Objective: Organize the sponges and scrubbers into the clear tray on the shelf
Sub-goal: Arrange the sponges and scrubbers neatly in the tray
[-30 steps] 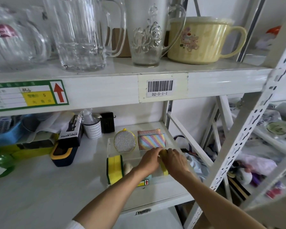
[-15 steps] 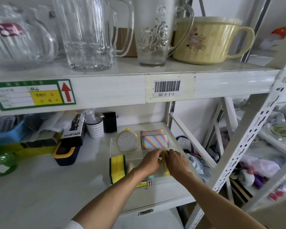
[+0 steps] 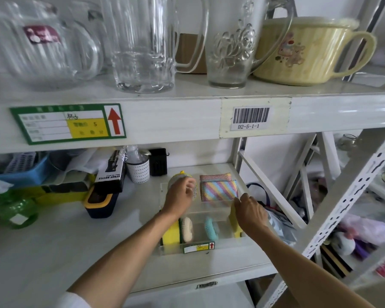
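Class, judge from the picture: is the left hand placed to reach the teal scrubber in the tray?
Probably yes: the left hand hovers over the clear tray, and nothing covers the teal scrubber.

- My left hand (image 3: 180,197) covers most of the round silver scrubber (image 3: 195,192); only its rim and yellow loop show.
- Left fingers (image 3: 190,185) motion-blurred; grip unreadable.
- My right hand (image 3: 250,211) hides the top of the yellow sponge (image 3: 235,221) at the clear tray (image 3: 171,248)'s right end.
- Green shelf label (image 3: 68,123): print too blurred to read.
- Left glass jug (image 3: 38,43) smeared and cut off by the frame.
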